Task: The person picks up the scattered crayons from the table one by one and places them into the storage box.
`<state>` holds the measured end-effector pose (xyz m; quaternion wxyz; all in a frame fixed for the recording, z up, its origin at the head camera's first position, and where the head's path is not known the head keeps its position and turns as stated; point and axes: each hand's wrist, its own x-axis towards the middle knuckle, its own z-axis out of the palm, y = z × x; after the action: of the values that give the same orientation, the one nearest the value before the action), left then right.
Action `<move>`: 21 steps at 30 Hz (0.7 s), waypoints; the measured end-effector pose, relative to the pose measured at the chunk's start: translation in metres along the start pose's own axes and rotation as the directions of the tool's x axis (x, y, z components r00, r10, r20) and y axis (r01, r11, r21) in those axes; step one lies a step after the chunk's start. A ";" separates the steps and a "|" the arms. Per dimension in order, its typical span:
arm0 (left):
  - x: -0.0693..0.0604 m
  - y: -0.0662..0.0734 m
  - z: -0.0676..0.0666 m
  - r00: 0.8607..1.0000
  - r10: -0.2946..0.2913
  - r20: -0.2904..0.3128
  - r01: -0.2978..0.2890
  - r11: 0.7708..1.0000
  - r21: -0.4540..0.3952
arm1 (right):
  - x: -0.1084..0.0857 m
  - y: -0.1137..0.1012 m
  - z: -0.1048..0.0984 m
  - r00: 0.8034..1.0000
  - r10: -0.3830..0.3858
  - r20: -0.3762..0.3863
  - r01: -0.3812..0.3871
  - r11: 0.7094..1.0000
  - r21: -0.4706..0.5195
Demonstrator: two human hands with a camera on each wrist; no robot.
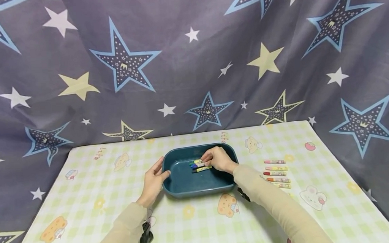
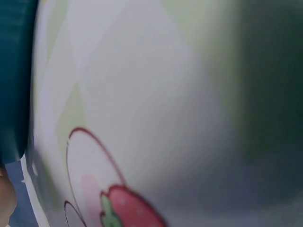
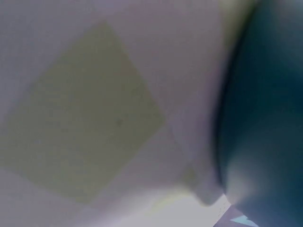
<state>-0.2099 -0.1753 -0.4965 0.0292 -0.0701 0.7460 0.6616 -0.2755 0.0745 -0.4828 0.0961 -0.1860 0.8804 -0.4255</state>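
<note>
Clustered crayons (image 1: 199,166) — inside a teal tray (image 1: 185,183)

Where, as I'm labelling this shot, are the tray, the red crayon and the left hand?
Tray (image 1: 190,181): head view, on its bare floor.
Red crayon (image 1: 276,174): head view, on the middle of its wrapper.
Left hand (image 1: 153,182): head view, on the middle of the hand.

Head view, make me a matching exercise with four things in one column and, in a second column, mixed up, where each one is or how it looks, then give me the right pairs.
Column one:
1. Left hand
2. Curtain
3. Red crayon
4. Right hand

Column two:
A. On the tablecloth, outside the tray
B. At the crayons inside the tray
C. Gripping one end of the tray
D. Dark, patterned with stars

Right pairs: 1-C, 2-D, 3-A, 4-B
</note>
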 end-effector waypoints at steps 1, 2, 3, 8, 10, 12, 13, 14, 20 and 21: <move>0.001 0.000 0.000 1.000 0.000 0.000 0.000 1.000 -0.004 | 0.000 0.000 0.000 1.000 -0.001 0.008 0.001 1.000 -0.006; 0.001 0.001 0.000 1.000 0.000 0.001 0.000 1.000 -0.004 | 0.001 -0.001 -0.001 1.000 0.001 0.015 -0.001 1.000 -0.008; 0.002 0.001 0.000 1.000 -0.001 0.004 0.001 1.000 -0.003 | 0.001 -0.001 -0.001 1.000 0.002 0.019 -0.002 1.000 -0.003; 0.002 0.001 -0.001 1.000 -0.002 0.007 0.002 1.000 -0.005 | 0.002 -0.001 0.000 1.000 0.009 0.019 -0.010 0.997 0.082; 0.002 0.001 -0.001 1.000 0.001 0.007 -0.001 1.000 -0.014 | 0.002 -0.001 0.001 1.000 0.015 0.019 -0.017 0.994 0.107; 0.003 0.001 -0.001 1.000 0.004 0.008 -0.004 1.000 -0.023 | 0.002 -0.001 0.000 0.999 0.025 0.022 -0.027 0.993 0.117; 0.003 0.001 -0.001 1.000 0.005 0.009 -0.004 1.000 -0.025 | 0.001 -0.001 0.000 0.999 0.024 0.024 -0.027 0.993 0.116; 0.003 0.001 -0.001 1.000 0.007 0.012 -0.007 1.000 -0.028 | 0.001 -0.001 0.000 0.999 0.027 0.025 -0.030 0.991 0.127; 0.002 0.001 0.000 1.000 0.001 0.017 -0.001 1.000 -0.027 | -0.002 0.000 -0.001 0.999 0.012 0.041 -0.021 0.978 0.210; 0.002 0.001 0.001 1.000 0.000 0.014 0.001 1.000 -0.025 | -0.002 -0.001 -0.002 0.999 0.012 0.043 -0.021 0.977 0.210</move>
<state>-0.2118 -0.1746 -0.4963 0.0335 -0.0661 0.7374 0.6713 -0.2740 0.0764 -0.4813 0.1371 -0.1764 0.8297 -0.5116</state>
